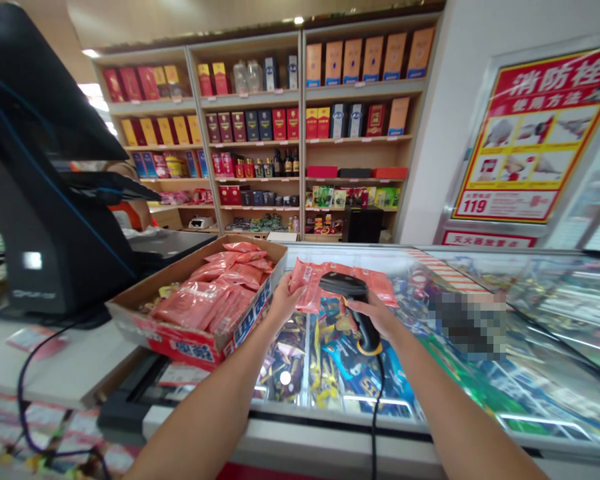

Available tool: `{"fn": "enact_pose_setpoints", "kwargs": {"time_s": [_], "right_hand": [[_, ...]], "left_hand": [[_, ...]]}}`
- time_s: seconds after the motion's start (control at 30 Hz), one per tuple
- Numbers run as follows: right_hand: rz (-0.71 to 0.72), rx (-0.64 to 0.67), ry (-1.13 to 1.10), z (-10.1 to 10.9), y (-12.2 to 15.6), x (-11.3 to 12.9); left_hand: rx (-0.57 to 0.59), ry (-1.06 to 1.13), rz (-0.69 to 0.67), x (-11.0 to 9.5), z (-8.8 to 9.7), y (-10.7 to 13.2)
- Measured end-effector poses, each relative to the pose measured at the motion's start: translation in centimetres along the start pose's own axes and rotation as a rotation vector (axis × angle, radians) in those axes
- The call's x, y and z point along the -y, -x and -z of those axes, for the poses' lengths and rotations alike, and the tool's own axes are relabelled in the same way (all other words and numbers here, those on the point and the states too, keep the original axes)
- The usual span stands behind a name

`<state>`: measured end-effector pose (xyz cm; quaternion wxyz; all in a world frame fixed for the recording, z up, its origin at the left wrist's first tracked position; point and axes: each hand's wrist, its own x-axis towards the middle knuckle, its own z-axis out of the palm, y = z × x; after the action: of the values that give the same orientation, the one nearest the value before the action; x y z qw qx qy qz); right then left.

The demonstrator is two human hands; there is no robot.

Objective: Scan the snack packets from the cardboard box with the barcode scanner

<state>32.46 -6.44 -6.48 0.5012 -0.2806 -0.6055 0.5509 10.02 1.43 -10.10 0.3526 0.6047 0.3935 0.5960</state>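
My left hand (281, 303) is closed on the left end of a bunch of pink snack packets (380, 283) held over the glass freezer lid (530, 313). My right hand (375, 313) grips a black barcode scanner (353, 300) by its handle, with the scanner head over the packets. The scanner's cable (377, 413) hangs down toward me. Just left of my left hand sits an open cardboard box (180, 333) filled with several red-pink packets of the same kind.
A black checkout terminal (45, 220) stands at the left on a white counter (55, 367). The chest freezer holds colourful wrapped goods. Wooden shelves (300, 133) of boxed bottles line the back wall. A red fire-hydrant poster (535, 133) hangs at the right.
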Motion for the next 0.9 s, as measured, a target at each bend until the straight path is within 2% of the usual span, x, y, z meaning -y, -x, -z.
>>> {"fn": "enact_pose_setpoints", "kwargs": {"time_s": [0.3, 0.6, 0.9], "right_hand": [[-0.017, 0.028, 0.070, 0.5, -0.1, -0.8], [0.005, 0.013, 0.026, 0.2, 0.0, -0.4], [0.014, 0.013, -0.037, 0.3, 0.0, -0.6]], "left_hand": [[0.021, -0.069, -0.048, 0.1, 0.0, 0.0], [0.034, -0.056, -0.058, 0.3, 0.1, -0.1], [0.011, -0.065, -0.026, -0.9, 0.0, 0.2]]}}
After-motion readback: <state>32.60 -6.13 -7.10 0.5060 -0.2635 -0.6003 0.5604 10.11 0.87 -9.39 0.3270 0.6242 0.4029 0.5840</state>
